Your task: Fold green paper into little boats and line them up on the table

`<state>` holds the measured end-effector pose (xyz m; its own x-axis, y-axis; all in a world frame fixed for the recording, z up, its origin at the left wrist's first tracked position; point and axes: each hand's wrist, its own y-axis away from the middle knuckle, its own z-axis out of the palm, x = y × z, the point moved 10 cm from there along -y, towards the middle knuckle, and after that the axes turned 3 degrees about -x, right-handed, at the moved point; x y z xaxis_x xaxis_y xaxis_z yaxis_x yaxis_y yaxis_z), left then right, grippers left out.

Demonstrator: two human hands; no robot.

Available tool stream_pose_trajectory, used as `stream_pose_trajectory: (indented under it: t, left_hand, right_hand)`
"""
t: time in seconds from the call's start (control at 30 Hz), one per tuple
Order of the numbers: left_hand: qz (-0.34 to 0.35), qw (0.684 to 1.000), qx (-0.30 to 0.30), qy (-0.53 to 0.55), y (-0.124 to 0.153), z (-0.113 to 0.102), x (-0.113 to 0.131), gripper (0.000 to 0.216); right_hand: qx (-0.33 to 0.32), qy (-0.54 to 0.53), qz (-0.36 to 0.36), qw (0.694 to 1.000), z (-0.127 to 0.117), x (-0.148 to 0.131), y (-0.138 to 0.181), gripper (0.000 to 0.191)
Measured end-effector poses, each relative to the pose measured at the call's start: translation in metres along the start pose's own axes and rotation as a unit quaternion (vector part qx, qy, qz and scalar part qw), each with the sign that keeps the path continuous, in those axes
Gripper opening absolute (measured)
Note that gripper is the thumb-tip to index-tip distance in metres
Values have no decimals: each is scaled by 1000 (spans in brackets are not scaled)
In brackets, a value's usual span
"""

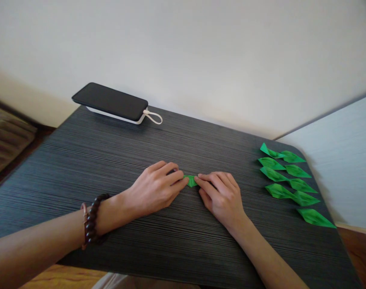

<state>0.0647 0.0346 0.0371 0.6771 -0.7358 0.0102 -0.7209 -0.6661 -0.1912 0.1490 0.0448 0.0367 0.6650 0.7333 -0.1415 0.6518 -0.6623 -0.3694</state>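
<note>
Between my two hands lies a small piece of folded green paper (191, 181), low over the dark table. My left hand (158, 186) has its fingers closed on the paper's left end, and part of that end is hidden beneath them. On the other side, the fingertips of my right hand (220, 194) press on its right end. Only the paper's middle shows, with a crease and a point facing me. A dark beaded bracelet (92, 218) circles my left wrist.
Several folded green paper pieces (279, 191) lie in rows along the right side of the dark wood-grain table (158, 245). A black phone (112, 100) rests on a white block at the back left, a short white cable (155, 117) at its end. A pale wall stands behind.
</note>
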Motion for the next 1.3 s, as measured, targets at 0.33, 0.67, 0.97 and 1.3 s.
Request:
stream_pose_trajectory:
  t: [0.33, 0.67, 0.97, 1.3]
  left_hand:
    - [-23, 998, -49, -25, 6, 6, 10, 41]
    - [-73, 992, -7, 102, 1, 1, -8, 23]
    - [-146, 960, 57, 233, -1, 5, -34, 25]
    - [-138, 928, 92, 334, -1, 5, -42, 14]
  right_hand:
    - [-23, 2, 7, 1000, 8, 2, -2, 33]
    - [-5, -76, 75, 994, 4, 16, -1, 27]
    - [-26, -217, 87, 972, 10, 22, -10, 6]
    - [-8, -254, 103, 962, 8, 24, -10, 10]
